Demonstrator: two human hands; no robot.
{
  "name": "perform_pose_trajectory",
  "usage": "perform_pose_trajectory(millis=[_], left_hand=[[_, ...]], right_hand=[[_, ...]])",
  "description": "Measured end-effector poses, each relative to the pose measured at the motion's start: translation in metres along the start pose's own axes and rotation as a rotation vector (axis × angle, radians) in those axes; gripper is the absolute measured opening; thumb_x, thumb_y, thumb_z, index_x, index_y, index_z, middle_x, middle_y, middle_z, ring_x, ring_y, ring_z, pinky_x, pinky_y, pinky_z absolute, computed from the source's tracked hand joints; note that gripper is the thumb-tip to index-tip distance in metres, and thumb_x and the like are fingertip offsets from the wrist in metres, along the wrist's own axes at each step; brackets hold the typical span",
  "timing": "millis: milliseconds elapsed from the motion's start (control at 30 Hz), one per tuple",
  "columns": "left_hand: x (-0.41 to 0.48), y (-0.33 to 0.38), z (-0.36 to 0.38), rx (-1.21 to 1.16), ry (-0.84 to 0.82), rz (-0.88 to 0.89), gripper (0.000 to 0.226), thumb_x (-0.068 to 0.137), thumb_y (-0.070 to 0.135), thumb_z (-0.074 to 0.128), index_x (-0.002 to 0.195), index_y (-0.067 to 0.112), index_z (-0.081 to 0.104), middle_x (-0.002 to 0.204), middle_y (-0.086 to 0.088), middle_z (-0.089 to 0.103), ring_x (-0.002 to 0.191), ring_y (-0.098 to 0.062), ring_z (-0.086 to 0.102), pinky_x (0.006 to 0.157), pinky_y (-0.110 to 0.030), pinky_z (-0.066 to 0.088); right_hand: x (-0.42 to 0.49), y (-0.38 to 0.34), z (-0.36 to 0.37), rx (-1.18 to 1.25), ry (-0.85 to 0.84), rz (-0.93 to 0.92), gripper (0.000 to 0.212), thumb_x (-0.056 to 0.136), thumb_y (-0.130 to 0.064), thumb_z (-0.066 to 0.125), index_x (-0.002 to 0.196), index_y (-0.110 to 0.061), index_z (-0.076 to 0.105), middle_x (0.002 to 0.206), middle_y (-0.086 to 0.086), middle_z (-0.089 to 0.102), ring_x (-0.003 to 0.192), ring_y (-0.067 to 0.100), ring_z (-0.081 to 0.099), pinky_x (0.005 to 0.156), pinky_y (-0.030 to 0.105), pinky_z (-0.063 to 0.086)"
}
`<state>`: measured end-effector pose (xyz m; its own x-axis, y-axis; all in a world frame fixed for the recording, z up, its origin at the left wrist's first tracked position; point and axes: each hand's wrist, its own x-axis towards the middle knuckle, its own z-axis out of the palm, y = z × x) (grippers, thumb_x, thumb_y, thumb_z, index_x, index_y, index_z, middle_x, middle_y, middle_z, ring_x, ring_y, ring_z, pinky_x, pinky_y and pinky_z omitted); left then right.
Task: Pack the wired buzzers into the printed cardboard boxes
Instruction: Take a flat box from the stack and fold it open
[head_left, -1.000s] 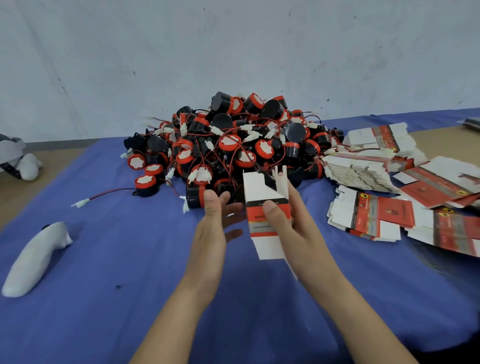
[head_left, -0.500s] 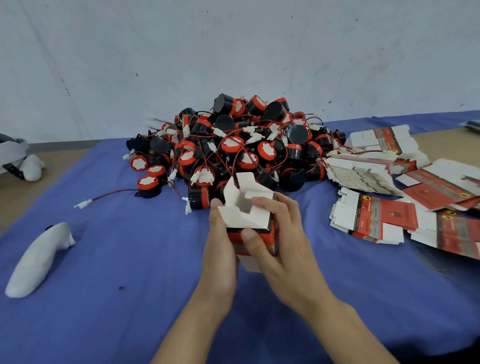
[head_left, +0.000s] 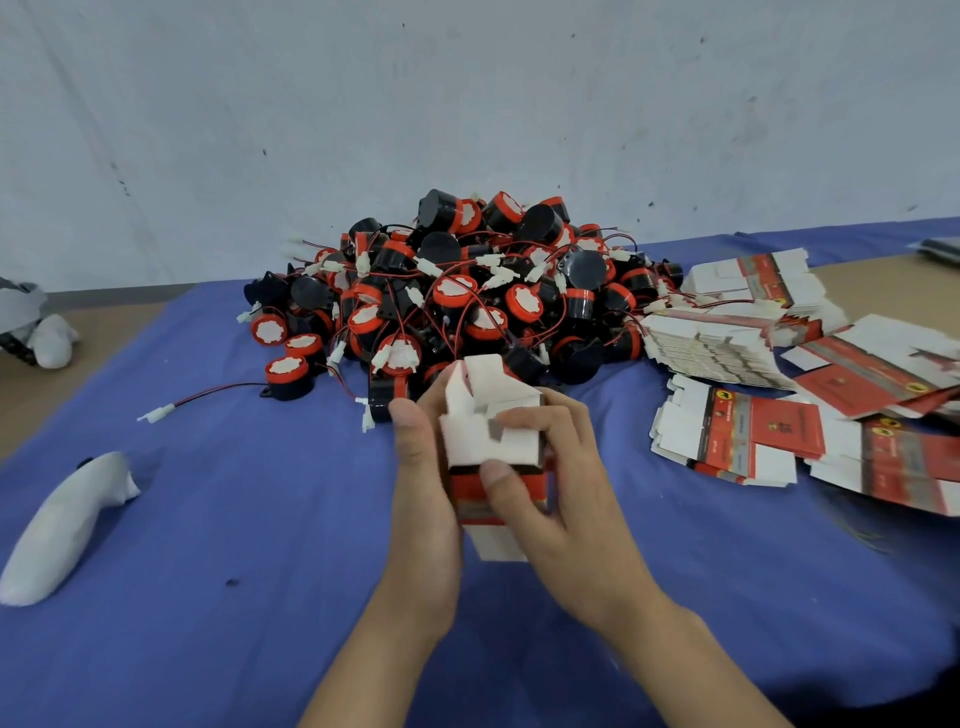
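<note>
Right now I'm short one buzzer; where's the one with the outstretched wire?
Head view, left: buzzer on the cloth, front-left of the pile, wire trailing left.

A heap of black-and-red wired buzzers lies behind an upright red-and-white box, flaps open, flat boxes at right.

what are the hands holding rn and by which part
One printed cardboard box, in both hands: the left hand grips its left side; the right hand sets its thumb on the red front, fingers curled over the white end flaps.

Head-worn camera looks forward and down, near the table.
</note>
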<state>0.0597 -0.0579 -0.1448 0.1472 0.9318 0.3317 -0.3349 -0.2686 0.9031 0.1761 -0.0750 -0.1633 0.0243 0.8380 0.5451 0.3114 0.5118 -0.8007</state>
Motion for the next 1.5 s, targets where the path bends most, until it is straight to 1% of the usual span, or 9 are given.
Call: perform_pose_trajectory(millis=[233, 367, 467, 633, 800, 1133, 1233, 1333, 1500], left_hand=[[0.0, 0.001, -0.004, 0.148, -0.082, 0.015, 0.05, 0.087, 0.05, 0.057, 0.133, 0.029, 0.058, 0.117, 0.0, 0.071, 0.105, -0.017, 0.07, 0.078, -0.025, 0.058], [0.001, -0.005, -0.011, 0.116, -0.049, -0.003, 0.028, 0.084, 0.023, 0.051, 0.11, 0.022, 0.061, 0.095, 0.004, 0.071, 0.083, -0.01, 0.069, 0.064, -0.024, 0.055], [0.0, -0.008, -0.012, 0.155, -0.039, 0.003, 0.022, 0.077, 0.016, 0.046, 0.096, 0.021, 0.055, 0.079, 0.005, 0.062, 0.07, -0.008, 0.06, 0.056, -0.023, 0.051], [-0.001, -0.012, -0.011, 0.21, -0.018, 0.075, 0.024, 0.077, 0.007, 0.038, 0.096, 0.015, 0.05, 0.074, 0.008, 0.059, 0.066, -0.005, 0.058, 0.053, -0.022, 0.049], [-0.004, -0.012, -0.012, 0.25, -0.005, 0.159, 0.029, 0.08, 0.002, 0.035, 0.1, 0.015, 0.05, 0.083, 0.006, 0.062, 0.071, -0.011, 0.061, 0.056, -0.031, 0.054], [-0.005, -0.011, -0.006, 0.262, -0.002, 0.164, 0.033, 0.085, 0.009, 0.04, 0.109, 0.02, 0.059, 0.086, 0.008, 0.066, 0.074, -0.006, 0.064, 0.059, -0.023, 0.054], [-0.006, -0.012, -0.004, 0.2, -0.07, 0.098, 0.04, 0.098, 0.046, 0.04, 0.128, 0.027, 0.059, 0.11, 0.004, 0.071, 0.099, -0.012, 0.07, 0.077, -0.023, 0.056], [-0.004, -0.009, -0.003, 0.104, -0.098, -0.083, 0.067, 0.088, 0.081, 0.033, 0.135, 0.039, 0.058, 0.129, 0.005, 0.067, 0.122, -0.01, 0.061, 0.098, -0.029, 0.048], [0.005, -0.005, -0.002, 0.106, -0.118, -0.247, 0.045, 0.09, 0.067, 0.047, 0.112, 0.037, 0.073, 0.115, -0.003, 0.074, 0.108, -0.018, 0.07, 0.084, -0.032, 0.055]], right_hand=[[0.002, 0.0, -0.005, 0.179, -0.005, 0.034, 0.032, 0.091, -0.046, 0.057, 0.12, -0.032, 0.055, 0.14, -0.011, 0.045, 0.128, 0.01, 0.053, 0.092, 0.02, 0.051], [-0.005, 0.0, -0.002, 0.134, -0.09, 0.02, 0.046, 0.09, -0.044, 0.059, 0.133, -0.051, 0.042, 0.139, -0.012, 0.045, 0.124, 0.016, 0.056, 0.093, 0.034, 0.055], [-0.007, 0.0, -0.002, 0.046, -0.146, 0.031, 0.058, 0.088, -0.047, 0.055, 0.141, -0.054, 0.032, 0.143, -0.024, 0.032, 0.125, 0.005, 0.052, 0.09, 0.018, 0.052], [-0.008, -0.004, -0.002, 0.105, -0.179, 0.07, 0.044, 0.086, -0.042, 0.052, 0.129, -0.054, 0.045, 0.137, -0.021, 0.035, 0.113, -0.003, 0.056, 0.08, 0.013, 0.053], [-0.009, -0.004, 0.0, 0.073, -0.142, 0.089, 0.036, 0.093, -0.05, 0.045, 0.129, -0.048, 0.044, 0.134, -0.017, 0.045, 0.123, 0.009, 0.054, 0.091, 0.023, 0.052], [-0.005, -0.003, -0.002, -0.044, -0.035, 0.026, 0.029, 0.09, -0.04, 0.042, 0.117, -0.033, 0.049, 0.116, -0.014, 0.049, 0.109, 0.013, 0.055, 0.079, 0.015, 0.047], [-0.002, 0.0, -0.005, -0.086, 0.02, 0.028, 0.036, 0.088, -0.041, 0.041, 0.12, -0.029, 0.05, 0.118, -0.012, 0.05, 0.111, 0.011, 0.055, 0.082, 0.017, 0.047], [0.0, 0.003, -0.01, -0.115, 0.076, 0.014, 0.036, 0.087, -0.039, 0.041, 0.121, -0.029, 0.051, 0.12, -0.015, 0.05, 0.115, 0.009, 0.053, 0.085, 0.011, 0.043], [0.001, 0.007, -0.015, -0.239, 0.062, -0.054, 0.037, 0.087, -0.039, 0.044, 0.123, -0.035, 0.047, 0.124, -0.021, 0.043, 0.119, 0.013, 0.051, 0.089, 0.018, 0.047]])
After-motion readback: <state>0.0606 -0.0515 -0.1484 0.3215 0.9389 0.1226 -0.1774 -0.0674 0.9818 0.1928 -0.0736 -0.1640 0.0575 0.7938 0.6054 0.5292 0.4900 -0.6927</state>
